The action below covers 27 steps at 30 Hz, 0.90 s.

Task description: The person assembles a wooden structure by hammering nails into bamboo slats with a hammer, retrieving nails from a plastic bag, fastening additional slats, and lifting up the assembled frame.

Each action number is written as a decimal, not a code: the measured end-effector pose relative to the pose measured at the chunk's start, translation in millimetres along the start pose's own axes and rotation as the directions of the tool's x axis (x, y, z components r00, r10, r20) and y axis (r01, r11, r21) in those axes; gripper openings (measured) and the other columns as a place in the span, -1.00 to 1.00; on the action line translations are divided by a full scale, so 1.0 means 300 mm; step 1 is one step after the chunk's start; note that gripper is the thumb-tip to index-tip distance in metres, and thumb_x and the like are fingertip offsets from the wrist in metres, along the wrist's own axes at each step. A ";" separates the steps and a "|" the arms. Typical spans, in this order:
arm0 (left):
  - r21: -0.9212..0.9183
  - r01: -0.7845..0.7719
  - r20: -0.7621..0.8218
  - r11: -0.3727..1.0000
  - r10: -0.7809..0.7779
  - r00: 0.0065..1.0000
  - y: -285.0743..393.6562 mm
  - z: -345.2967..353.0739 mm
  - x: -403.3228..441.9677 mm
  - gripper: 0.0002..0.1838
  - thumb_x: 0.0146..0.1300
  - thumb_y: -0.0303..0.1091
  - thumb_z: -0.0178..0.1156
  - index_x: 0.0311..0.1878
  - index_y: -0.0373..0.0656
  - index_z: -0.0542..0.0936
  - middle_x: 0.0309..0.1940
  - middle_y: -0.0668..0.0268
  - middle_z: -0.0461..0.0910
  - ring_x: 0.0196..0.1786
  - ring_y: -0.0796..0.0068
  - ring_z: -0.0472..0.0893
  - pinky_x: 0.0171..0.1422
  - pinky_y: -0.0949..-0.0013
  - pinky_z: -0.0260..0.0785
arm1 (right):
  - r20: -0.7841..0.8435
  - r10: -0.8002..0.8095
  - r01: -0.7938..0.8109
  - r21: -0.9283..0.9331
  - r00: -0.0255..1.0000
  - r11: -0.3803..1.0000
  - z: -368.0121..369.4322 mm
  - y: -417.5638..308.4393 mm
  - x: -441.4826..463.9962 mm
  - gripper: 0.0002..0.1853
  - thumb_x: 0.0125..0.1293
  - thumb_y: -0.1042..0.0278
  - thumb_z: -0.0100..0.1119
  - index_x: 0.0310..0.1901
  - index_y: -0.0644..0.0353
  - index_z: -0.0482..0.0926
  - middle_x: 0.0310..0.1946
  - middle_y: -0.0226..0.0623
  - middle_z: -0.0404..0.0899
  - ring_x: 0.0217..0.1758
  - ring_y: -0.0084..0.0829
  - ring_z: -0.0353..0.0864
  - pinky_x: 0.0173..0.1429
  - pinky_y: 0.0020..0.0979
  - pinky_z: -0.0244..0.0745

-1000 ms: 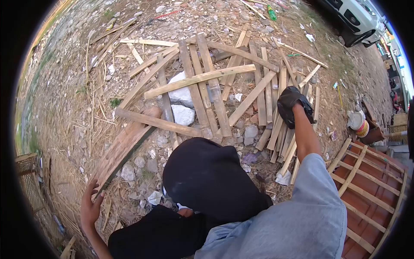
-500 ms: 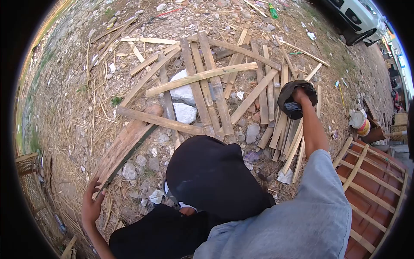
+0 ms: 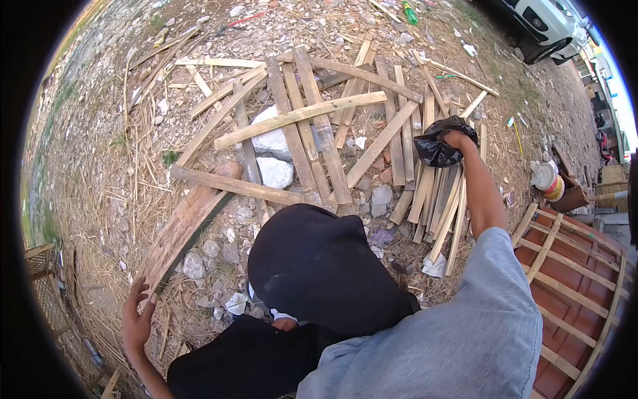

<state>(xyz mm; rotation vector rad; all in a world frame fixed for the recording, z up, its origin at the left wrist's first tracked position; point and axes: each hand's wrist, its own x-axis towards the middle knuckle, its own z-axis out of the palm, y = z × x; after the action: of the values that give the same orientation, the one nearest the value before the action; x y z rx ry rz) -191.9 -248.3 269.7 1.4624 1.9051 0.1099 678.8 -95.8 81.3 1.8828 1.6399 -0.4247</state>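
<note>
My right hand [image 3: 456, 139] reaches down into the mouth of a crumpled black plastic bag [image 3: 438, 154]. Its fingers are hidden inside, so I cannot tell what they hold. The bag lies over a bundle of narrow wooden slats [image 3: 435, 203]. At the lower left, my left hand [image 3: 138, 320] is open, fingers apart and slightly bent. Its fingertips are at the near end of a wide reddish-brown plank [image 3: 183, 229]; whether they touch it is unclear. My black-clad knee [image 3: 325, 272] fills the lower middle, hiding the ground beneath.
Loose wooden strips [image 3: 299, 116] lie crisscrossed over white rocks [image 3: 274, 173] and rubble. A reddish panel with a slatted wooden frame [image 3: 571, 279] lies at the right, below a white bucket [image 3: 545, 178]. A white vehicle [image 3: 541, 26] stands at the far right; a green bottle [image 3: 410, 13] lies beyond.
The view has shifted slightly, moving the scene a little left and up. The bag's mouth has changed shape and looks more crumpled around my right hand. My left hand stays beside the plank's end.
</note>
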 end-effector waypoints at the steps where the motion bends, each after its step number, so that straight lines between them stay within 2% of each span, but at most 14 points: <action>1: 0.006 -0.004 0.000 1.000 0.004 1.000 0.003 0.000 -0.002 -0.39 0.30 -0.41 0.25 0.43 -0.14 0.38 0.10 0.14 0.59 0.04 0.30 0.54 0.18 0.22 0.42 | 0.025 -0.055 0.056 -0.071 0.998 0.996 0.008 0.011 0.004 -0.62 0.40 0.29 -0.07 0.05 0.27 0.66 0.13 0.04 0.60 0.22 -0.04 0.59 0.27 -0.18 0.48; 3: 0.011 -0.008 0.000 1.000 0.008 1.000 -0.001 -0.003 -0.005 -0.39 0.31 -0.41 0.25 0.43 -0.14 0.38 0.10 0.14 0.59 0.04 0.30 0.54 0.18 0.22 0.42 | 0.093 -0.296 0.310 -0.323 0.951 0.894 0.090 0.101 0.078 -0.62 0.39 0.36 -0.13 0.03 0.31 0.66 0.09 0.08 0.61 0.21 -0.04 0.60 0.26 -0.18 0.50; 5: 0.008 -0.010 0.011 1.000 0.010 1.000 -0.015 -0.001 0.001 -0.39 0.31 -0.41 0.26 0.43 -0.13 0.38 0.10 0.14 0.58 0.04 0.29 0.54 0.18 0.23 0.42 | -0.062 -0.310 0.296 -0.171 0.949 0.940 0.160 0.159 0.128 -0.61 0.40 0.38 -0.16 0.03 0.29 0.67 0.09 0.06 0.62 0.20 -0.04 0.60 0.26 -0.17 0.50; 7: 0.022 -0.008 0.012 1.000 0.007 1.000 0.002 0.000 0.003 -0.39 0.30 -0.41 0.26 0.43 -0.13 0.38 0.10 0.14 0.58 0.04 0.29 0.54 0.17 0.23 0.42 | -0.069 -0.240 0.237 -0.055 0.968 0.970 0.150 0.165 0.083 -0.62 0.40 0.37 -0.15 0.02 0.27 0.67 0.09 0.04 0.62 0.18 -0.03 0.61 0.26 -0.17 0.50; 8: 0.029 -0.006 0.009 1.000 0.005 1.000 0.008 0.000 0.003 -0.39 0.30 -0.41 0.26 0.43 -0.13 0.38 0.10 0.14 0.58 0.04 0.29 0.54 0.17 0.23 0.42 | 0.001 -0.178 0.177 -0.024 0.984 0.984 0.065 0.112 0.009 -0.62 0.40 0.34 -0.13 0.02 0.26 0.67 0.09 0.03 0.63 0.17 -0.03 0.61 0.26 -0.17 0.50; 10: 0.014 -0.016 0.012 1.000 0.016 1.000 0.010 0.001 0.003 -0.39 0.30 -0.42 0.27 0.43 -0.13 0.39 0.10 0.14 0.59 0.05 0.29 0.54 0.17 0.23 0.42 | -0.039 0.059 -0.052 0.160 0.998 0.986 -0.075 -0.009 -0.137 -0.65 0.40 0.18 -0.01 -0.03 0.18 0.69 0.03 -0.04 0.66 0.08 -0.03 0.64 0.24 -0.19 0.51; 13: 0.006 -0.014 -0.002 1.000 0.014 1.000 0.015 -0.001 -0.005 -0.39 0.29 -0.42 0.27 0.42 -0.13 0.39 0.10 0.15 0.59 0.04 0.29 0.54 0.17 0.23 0.42 | -0.150 -0.062 0.091 0.200 0.987 0.975 -0.146 -0.042 -0.191 -0.72 0.35 0.18 0.09 -0.06 0.06 0.71 -0.13 -0.02 0.70 -0.02 -0.06 0.68 0.07 -0.18 0.54; 16: 0.014 -0.026 -0.005 1.000 0.026 1.000 0.036 -0.003 -0.014 -0.38 0.29 -0.42 0.28 0.42 -0.13 0.39 0.09 0.15 0.59 0.04 0.30 0.55 0.17 0.23 0.42 | -0.179 -0.131 0.165 0.191 0.975 0.968 -0.230 -0.092 -0.269 -0.77 0.30 0.19 0.20 -0.18 0.12 0.73 -0.25 -0.04 0.69 -0.14 -0.03 0.67 -0.02 -0.13 0.53; 19: 0.034 -0.037 -0.008 0.999 0.037 0.999 0.028 -0.006 -0.017 -0.38 0.28 -0.43 0.28 0.42 -0.14 0.39 0.09 0.14 0.60 0.05 0.29 0.55 0.18 0.22 0.42 | -0.225 -0.111 0.163 0.227 0.968 0.960 -0.251 -0.137 -0.350 -0.76 0.29 0.18 0.23 -0.25 0.18 0.73 -0.28 -0.08 0.69 -0.14 -0.03 0.67 -0.03 -0.11 0.52; 20: 0.042 -0.042 -0.004 0.998 0.042 0.999 0.025 -0.005 -0.017 -0.37 0.27 -0.43 0.28 0.42 -0.14 0.39 0.09 0.14 0.60 0.05 0.28 0.56 0.18 0.22 0.42 | -0.294 -0.108 0.183 0.241 0.950 0.953 -0.236 -0.142 -0.375 -0.75 0.33 0.15 0.20 -0.23 0.15 0.73 -0.27 -0.11 0.70 -0.14 -0.05 0.67 -0.03 -0.11 0.52; 23: 0.030 -0.030 0.004 0.999 0.030 1.000 0.000 -0.006 -0.005 -0.36 0.26 -0.44 0.27 0.43 -0.16 0.37 0.09 0.12 0.60 0.07 0.25 0.56 0.19 0.21 0.42 | -0.326 -0.170 0.233 0.163 0.930 0.959 -0.124 -0.089 -0.359 -0.74 0.36 0.11 0.16 -0.19 0.07 0.73 -0.28 -0.16 0.71 -0.12 -0.06 0.67 0.00 -0.10 0.53; 24: 0.023 -0.027 0.008 0.999 0.027 1.000 0.003 -0.008 -0.006 -0.35 0.26 -0.46 0.26 0.44 -0.16 0.36 0.10 0.10 0.59 0.07 0.23 0.57 0.20 0.19 0.41 | -0.360 -0.202 0.245 0.078 0.911 0.966 -0.094 -0.072 -0.364 -0.74 0.39 0.10 0.11 -0.19 0.04 0.72 -0.32 -0.13 0.70 -0.15 -0.03 0.68 0.00 -0.04 0.54; 27: 0.026 -0.038 0.008 0.999 0.038 0.999 -0.007 -0.007 -0.009 -0.34 0.25 -0.48 0.25 0.45 -0.16 0.35 0.10 0.09 0.59 0.07 0.22 0.57 0.21 0.19 0.41 | -0.380 -0.011 0.062 0.122 0.925 0.991 -0.006 -0.038 -0.363 -0.74 0.41 0.14 0.08 -0.25 0.06 0.70 -0.36 -0.05 0.69 -0.21 0.03 0.68 -0.05 0.02 0.54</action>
<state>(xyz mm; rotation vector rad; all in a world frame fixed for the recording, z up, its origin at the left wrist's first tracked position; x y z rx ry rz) -194.7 -250.5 271.6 1.5147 1.8801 0.0979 647.2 -179.0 145.0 2.1378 1.9386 -0.1925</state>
